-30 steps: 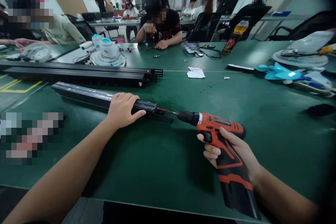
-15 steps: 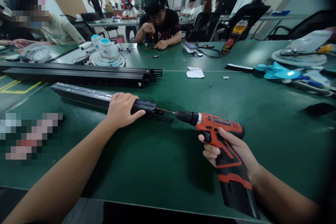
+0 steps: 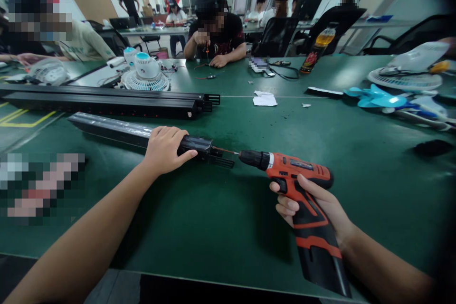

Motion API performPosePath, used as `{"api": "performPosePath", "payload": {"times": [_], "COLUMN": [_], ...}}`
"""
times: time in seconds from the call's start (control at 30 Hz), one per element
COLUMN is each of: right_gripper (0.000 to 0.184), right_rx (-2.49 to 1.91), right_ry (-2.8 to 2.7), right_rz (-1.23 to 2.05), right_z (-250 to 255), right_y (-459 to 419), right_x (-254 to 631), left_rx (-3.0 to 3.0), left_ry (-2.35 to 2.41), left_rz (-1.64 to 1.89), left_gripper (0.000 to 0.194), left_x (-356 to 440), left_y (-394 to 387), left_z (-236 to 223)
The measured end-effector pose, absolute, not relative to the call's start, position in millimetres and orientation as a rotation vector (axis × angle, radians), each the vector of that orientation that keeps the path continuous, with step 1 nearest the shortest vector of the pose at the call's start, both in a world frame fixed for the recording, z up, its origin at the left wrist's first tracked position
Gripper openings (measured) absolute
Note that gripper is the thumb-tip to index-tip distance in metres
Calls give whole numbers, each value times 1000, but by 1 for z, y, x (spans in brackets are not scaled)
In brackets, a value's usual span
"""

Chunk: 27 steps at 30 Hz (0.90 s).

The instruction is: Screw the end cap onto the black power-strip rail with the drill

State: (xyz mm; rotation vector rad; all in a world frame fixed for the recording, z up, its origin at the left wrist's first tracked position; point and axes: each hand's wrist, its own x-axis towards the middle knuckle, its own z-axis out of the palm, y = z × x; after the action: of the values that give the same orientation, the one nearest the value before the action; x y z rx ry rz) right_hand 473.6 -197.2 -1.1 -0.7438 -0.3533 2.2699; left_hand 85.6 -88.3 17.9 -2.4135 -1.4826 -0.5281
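Note:
My left hand (image 3: 166, 149) is wrapped over a long black bar-shaped housing (image 3: 114, 129) near its right end, pressing it to the green table. Slotted black prongs (image 3: 224, 162) stick out of that end. In my right hand (image 3: 322, 204) is an orange and black cordless drill (image 3: 299, 168), gripped by its handle with a finger at the trigger. Its long thin bit (image 3: 228, 151) points left and reaches the end of the housing. Whether the tip sits on a screw is hidden.
Two similar black housings (image 3: 107, 103) lie farther back on the green table (image 3: 199, 228). Beyond are white fan parts (image 3: 146, 73), paper scraps (image 3: 264, 99), a drink bottle (image 3: 318, 50) and blue fan blades (image 3: 379, 96). Across the table a person (image 3: 217, 23) works with a screwdriver.
Almost nothing differs. Both hands, the housing and the drill keep their places, apart from a very slight shift at the rear of the drill.

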Motion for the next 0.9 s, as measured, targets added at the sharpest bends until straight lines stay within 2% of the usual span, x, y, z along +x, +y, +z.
{"api": "performPosePath", "payload": {"times": [0.17, 0.4, 0.7, 0.9], "right_gripper": [60, 46, 42, 46], "right_rx": [-756, -694, -758, -752], "right_ry": [-303, -382, -362, -346], "right_rz": [2281, 2307, 2258, 2260], "right_z": [-6, -6, 0, -4], "right_y": [-198, -196, -198, -197], "right_x": [478, 475, 471, 473], "left_rx": [-2423, -2444, -2436, -2436], "left_ry": [-1491, -1503, -1516, -1509], "left_rz": [-523, -528, -527, -515], "left_gripper": [67, 66, 63, 64], "left_x": [86, 85, 85, 86], "left_y": [-89, -89, -89, -90], "left_z": [18, 19, 19, 20]}}
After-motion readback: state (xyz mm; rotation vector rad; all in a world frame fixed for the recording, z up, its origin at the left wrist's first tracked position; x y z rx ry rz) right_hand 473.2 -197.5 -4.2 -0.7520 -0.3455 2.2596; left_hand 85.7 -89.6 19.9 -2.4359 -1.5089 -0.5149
